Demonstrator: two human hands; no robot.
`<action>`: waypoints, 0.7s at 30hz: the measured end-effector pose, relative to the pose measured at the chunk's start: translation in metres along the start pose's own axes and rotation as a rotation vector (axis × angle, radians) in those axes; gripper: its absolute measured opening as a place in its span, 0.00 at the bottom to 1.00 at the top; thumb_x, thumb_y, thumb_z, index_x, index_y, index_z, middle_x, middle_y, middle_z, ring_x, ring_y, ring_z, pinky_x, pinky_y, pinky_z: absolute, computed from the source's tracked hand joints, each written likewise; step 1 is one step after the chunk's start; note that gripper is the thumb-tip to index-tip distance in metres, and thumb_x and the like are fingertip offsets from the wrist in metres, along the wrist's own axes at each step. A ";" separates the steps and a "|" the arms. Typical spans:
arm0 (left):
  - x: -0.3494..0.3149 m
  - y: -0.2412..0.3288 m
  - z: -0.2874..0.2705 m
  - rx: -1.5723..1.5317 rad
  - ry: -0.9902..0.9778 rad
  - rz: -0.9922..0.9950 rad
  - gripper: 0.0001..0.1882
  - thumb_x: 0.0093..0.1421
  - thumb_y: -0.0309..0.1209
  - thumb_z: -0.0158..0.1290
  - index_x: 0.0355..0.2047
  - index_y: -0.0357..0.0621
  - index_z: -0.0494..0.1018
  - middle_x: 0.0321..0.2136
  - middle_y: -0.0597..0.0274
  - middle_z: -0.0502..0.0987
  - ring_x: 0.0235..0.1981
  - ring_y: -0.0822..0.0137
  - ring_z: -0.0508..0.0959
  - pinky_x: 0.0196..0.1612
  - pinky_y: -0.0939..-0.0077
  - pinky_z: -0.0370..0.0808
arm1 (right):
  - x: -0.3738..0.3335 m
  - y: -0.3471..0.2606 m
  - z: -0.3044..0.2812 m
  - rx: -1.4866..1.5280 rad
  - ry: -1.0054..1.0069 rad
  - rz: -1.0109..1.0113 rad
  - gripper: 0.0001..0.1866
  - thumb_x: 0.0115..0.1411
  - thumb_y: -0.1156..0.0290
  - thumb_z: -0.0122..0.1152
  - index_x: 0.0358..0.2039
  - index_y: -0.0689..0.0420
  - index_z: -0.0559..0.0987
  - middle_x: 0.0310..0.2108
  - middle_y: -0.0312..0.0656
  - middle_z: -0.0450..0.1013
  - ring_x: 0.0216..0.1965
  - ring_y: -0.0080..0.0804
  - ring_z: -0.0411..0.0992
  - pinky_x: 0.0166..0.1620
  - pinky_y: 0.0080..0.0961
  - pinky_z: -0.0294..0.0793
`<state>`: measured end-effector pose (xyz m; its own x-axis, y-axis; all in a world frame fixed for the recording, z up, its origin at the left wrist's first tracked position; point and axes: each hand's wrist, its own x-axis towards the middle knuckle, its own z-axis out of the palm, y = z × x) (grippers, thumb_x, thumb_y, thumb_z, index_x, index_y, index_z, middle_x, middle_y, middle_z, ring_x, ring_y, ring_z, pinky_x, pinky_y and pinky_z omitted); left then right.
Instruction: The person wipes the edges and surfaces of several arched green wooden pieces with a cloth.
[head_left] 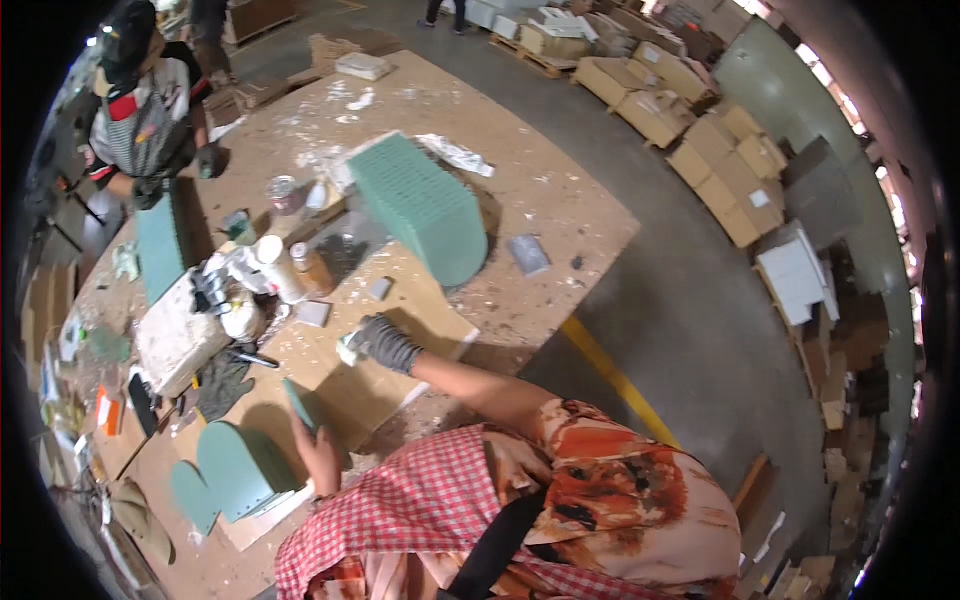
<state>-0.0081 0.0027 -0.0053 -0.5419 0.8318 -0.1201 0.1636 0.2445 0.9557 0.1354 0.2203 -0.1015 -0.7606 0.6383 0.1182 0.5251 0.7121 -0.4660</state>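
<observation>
My bare left hand (318,456) grips a small green panel (300,404), held on edge above the worktable. Close by on its left stand a row of green round-topped panels (238,462) and a loose green panel (192,494) leaning beside them. My right hand (388,342), in a grey knit glove, is closed on a small whitish wad (348,350), perhaps cloth, over a light brown board (425,310). Two small grey blocks, one a sanding-pad shape (381,288) and the other a flat square (313,314), lie just beyond that hand.
Further back rests a long stack of green round-ended panels (425,210). Jars (284,194), a white bottle (275,262) and a grey glove (226,382) clutter the table's middle. Across the table a person (150,130) handles another green panel (160,240). Cardboard boxes (735,180) line the right.
</observation>
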 end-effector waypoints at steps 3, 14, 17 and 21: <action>0.007 -0.045 0.007 0.019 0.011 0.052 0.34 0.51 0.16 0.44 0.61 0.36 0.52 0.56 0.45 0.61 0.59 0.53 0.61 0.60 0.68 0.55 | 0.011 -0.015 -0.053 0.298 0.327 0.010 0.12 0.50 0.70 0.54 0.35 0.58 0.77 0.30 0.46 0.73 0.32 0.42 0.71 0.42 0.37 0.69; -0.002 0.006 0.014 0.131 -0.006 0.123 0.38 0.48 0.12 0.44 0.62 0.37 0.51 0.57 0.48 0.59 0.59 0.54 0.59 0.60 0.70 0.56 | 0.159 -0.041 -0.132 -0.052 0.567 -0.091 0.12 0.47 0.72 0.57 0.35 0.54 0.77 0.37 0.44 0.73 0.40 0.42 0.69 0.46 0.34 0.68; 0.001 0.012 0.018 0.141 -0.041 0.162 0.37 0.49 0.12 0.44 0.61 0.37 0.51 0.57 0.48 0.59 0.59 0.53 0.59 0.60 0.70 0.55 | 0.188 0.008 -0.092 -0.427 0.449 -0.148 0.10 0.53 0.68 0.50 0.31 0.53 0.79 0.31 0.45 0.75 0.33 0.41 0.73 0.38 0.36 0.72; -0.004 0.004 0.013 0.059 -0.027 0.079 0.38 0.48 0.11 0.43 0.62 0.38 0.50 0.57 0.48 0.59 0.60 0.54 0.59 0.61 0.70 0.54 | 0.164 -0.038 -0.131 -0.296 0.256 -0.061 0.10 0.54 0.68 0.50 0.31 0.54 0.79 0.32 0.47 0.75 0.34 0.41 0.74 0.39 0.36 0.72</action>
<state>0.0055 0.0069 -0.0042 -0.5028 0.8628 -0.0525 0.2535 0.2053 0.9453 0.0409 0.3360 0.0504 -0.6934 0.6181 0.3703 0.5980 0.7804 -0.1827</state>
